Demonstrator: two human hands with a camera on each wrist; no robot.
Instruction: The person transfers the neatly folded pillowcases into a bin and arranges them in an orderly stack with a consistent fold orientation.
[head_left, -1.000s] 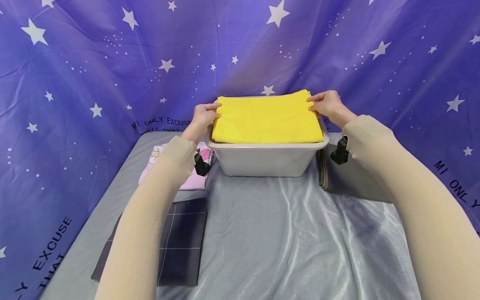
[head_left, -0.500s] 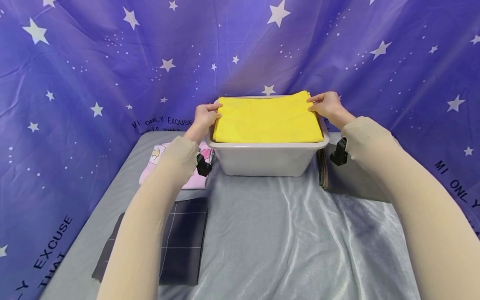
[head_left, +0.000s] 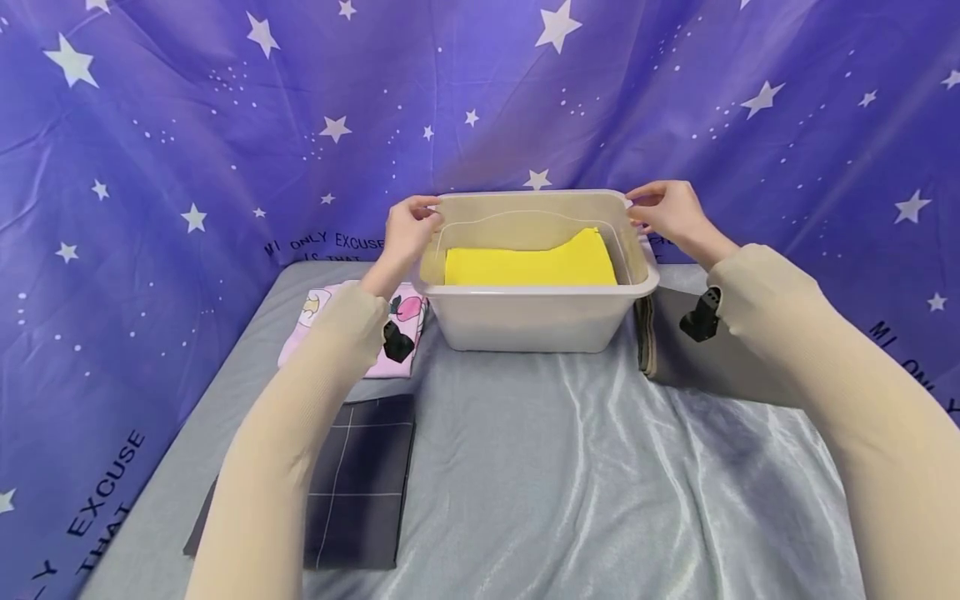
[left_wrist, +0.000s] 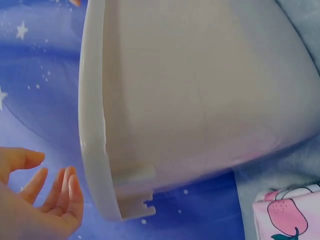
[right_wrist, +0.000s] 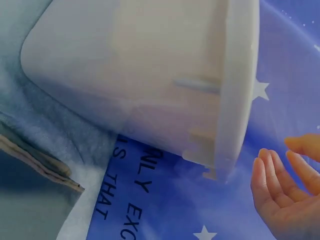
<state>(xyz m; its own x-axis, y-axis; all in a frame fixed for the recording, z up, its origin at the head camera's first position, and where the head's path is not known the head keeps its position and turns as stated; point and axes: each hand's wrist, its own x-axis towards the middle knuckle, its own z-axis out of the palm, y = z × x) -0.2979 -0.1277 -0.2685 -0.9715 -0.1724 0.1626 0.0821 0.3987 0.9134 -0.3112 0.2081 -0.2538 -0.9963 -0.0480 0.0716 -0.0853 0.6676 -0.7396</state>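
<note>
A folded yellow cloth [head_left: 525, 267] lies down inside the pale plastic bin [head_left: 528, 323], below its rim, with one back corner turned up. My left hand [head_left: 407, 227] hovers by the bin's back left corner, fingers loosely bent. In the left wrist view that left hand [left_wrist: 47, 200] is apart from the rim, nothing between the fingers and thumb. At the back right corner is my right hand [head_left: 671, 208]. The right wrist view shows the right hand [right_wrist: 285, 185] off the rim too, fingers gently bent and holding nothing.
Left of the bin lies a folded pink printed cloth [head_left: 408, 307]. Nearer is a dark checked folded cloth [head_left: 363, 492], partly under my left arm. A grey-brown folded cloth [head_left: 690, 367] lies right of the bin. A starry purple curtain [head_left: 225, 125] hangs close behind.
Both hands held the yellow cloth's sides at rim height. They have let go, and the cloth has dropped deeper into the bin. The hands have drawn slightly outward and up.
</note>
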